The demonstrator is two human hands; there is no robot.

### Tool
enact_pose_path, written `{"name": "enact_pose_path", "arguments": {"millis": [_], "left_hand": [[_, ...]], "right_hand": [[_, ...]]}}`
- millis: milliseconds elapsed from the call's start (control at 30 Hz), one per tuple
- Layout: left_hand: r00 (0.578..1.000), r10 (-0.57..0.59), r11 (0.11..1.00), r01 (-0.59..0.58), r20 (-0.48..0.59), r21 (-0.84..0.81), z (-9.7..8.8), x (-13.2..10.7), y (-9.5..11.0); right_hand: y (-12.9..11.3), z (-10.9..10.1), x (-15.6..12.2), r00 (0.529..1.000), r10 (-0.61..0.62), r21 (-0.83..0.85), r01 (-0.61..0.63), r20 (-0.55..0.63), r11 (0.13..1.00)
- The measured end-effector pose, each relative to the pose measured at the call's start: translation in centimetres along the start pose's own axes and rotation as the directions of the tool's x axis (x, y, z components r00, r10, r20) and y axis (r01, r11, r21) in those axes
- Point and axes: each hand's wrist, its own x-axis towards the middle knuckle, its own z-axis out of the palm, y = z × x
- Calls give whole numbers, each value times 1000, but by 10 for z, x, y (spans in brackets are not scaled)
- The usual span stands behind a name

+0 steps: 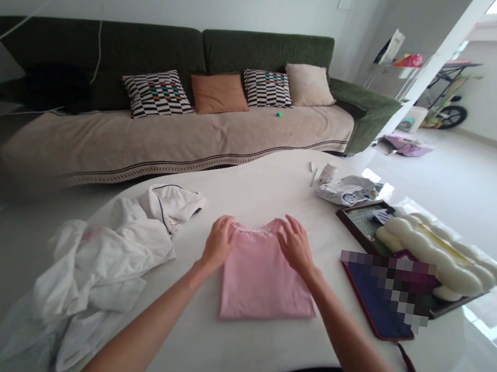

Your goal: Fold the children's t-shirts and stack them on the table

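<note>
A pink T-shirt (264,283), folded into a neat rectangle, lies flat on the white table (186,340) with its collar at the far edge. At its far left corner is my left hand (219,241), the fingers bent and closed on the fabric's edge. My right hand (296,245) rests at the far right shoulder, its fingers stretched out and apart over the cloth. To the left, a crumpled white garment (119,253) with a dark trim spreads over the table and its near edge.
On the right stand a dark tray (354,231) with a cream cloud-shaped tissue holder (436,250), and a dark blue case (380,304) with a strap. Farther back are a plastic packet (346,190) and a small white bottle (328,173). A green sofa (265,50) stands beyond the table.
</note>
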Motion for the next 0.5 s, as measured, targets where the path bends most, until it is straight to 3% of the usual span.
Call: {"name": "enact_pose_path", "arguments": {"millis": [67, 133, 233, 367, 500], "left_hand": [[979, 191, 965, -200, 69, 167, 15, -21, 7], [973, 155, 936, -201, 174, 290, 28, -32, 11], [968, 35, 906, -136, 249, 402, 35, -27, 14], [926, -24, 904, -141, 378, 404, 14, -23, 15], [931, -63, 947, -59, 360, 317, -8, -71, 7]], "right_hand": [[-8, 13, -17, 991, -113, -108, 121, 74, 987], [-11, 21, -23, 984, -76, -167, 103, 161, 980], [-13, 17, -16, 960, 12, -198, 45, 278, 979], [-28, -8, -23, 923, 59, -202, 20, 379, 979], [-56, -12, -96, 967, 20, -206, 33, 254, 978]]}}
